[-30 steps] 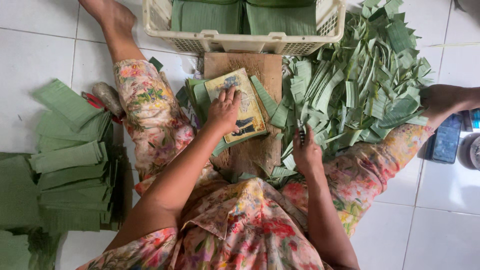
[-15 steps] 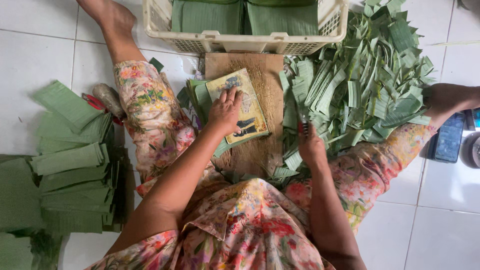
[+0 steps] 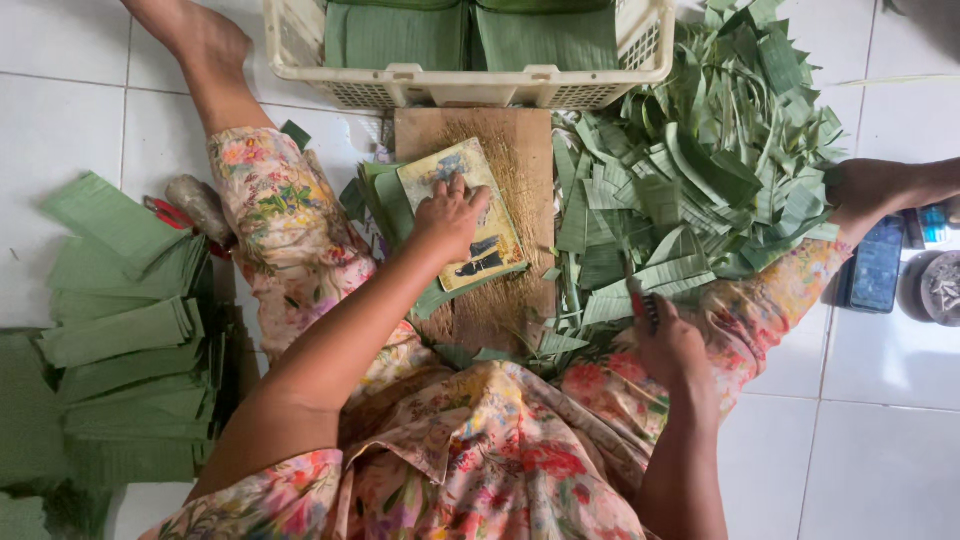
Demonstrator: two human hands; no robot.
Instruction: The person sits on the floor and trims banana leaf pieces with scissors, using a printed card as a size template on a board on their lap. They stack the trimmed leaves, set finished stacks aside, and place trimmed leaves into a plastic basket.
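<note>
My left hand (image 3: pixel 450 215) presses flat on a yellowish printed card (image 3: pixel 495 255) that lies on a stack of green leaf pieces (image 3: pixel 385 200). The stack rests on a wooden board (image 3: pixel 520 150) between my legs. My right hand (image 3: pixel 672 350) is closed around the dark handle of a small knife (image 3: pixel 640 300), to the right of the board at the near edge of a big heap of green leaf scraps (image 3: pixel 700 170). The blade is mostly hidden among the scraps.
A white plastic basket (image 3: pixel 470 85) with folded leaves stands beyond the board. Stacks of cut green rectangles (image 3: pixel 120 330) lie at the left, with red-handled scissors (image 3: pixel 165 212) nearby. A phone (image 3: pixel 878 265) and a round dish (image 3: pixel 940 288) sit at the right on the white tiled floor.
My right hand with the knife has drawn away from the board's right edge, back toward my body and to the right. My left hand stays on the card.
</note>
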